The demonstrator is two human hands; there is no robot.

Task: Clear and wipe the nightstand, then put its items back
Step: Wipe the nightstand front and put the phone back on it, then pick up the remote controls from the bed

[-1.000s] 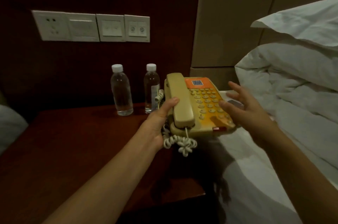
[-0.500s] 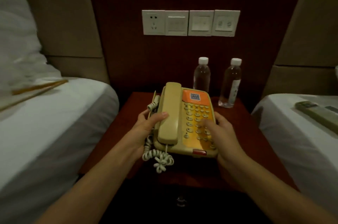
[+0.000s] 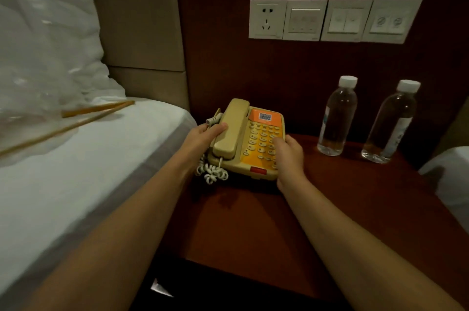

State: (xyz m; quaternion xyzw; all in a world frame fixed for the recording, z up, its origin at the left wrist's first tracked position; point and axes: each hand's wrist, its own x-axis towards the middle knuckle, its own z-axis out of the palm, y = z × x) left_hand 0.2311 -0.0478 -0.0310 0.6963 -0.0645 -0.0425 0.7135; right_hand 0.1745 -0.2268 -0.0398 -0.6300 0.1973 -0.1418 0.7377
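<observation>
A beige desk telephone (image 3: 253, 143) with an orange keypad face sits at the back left of the dark red wooden nightstand (image 3: 330, 222). My left hand (image 3: 203, 139) grips its left side, thumb lying over the handset. My right hand (image 3: 289, 155) grips its right edge, fingers over the keys. The coiled cord (image 3: 212, 171) hangs at the front left corner. Two clear water bottles with white caps stand upright at the back right, one (image 3: 336, 117) nearer the phone and the other (image 3: 389, 124) further right.
A bed with a white sheet (image 3: 76, 171) and pillow (image 3: 50, 44) borders the nightstand on the left, with thin wooden sticks (image 3: 96, 110) lying on it. A second white bed corner (image 3: 446, 173) shows at right. Wall socket and switches (image 3: 332, 20) sit above.
The telephone has been carried from beside the right bed across to the back left of the nightstand, both hands still holding it. The view has swung left.
</observation>
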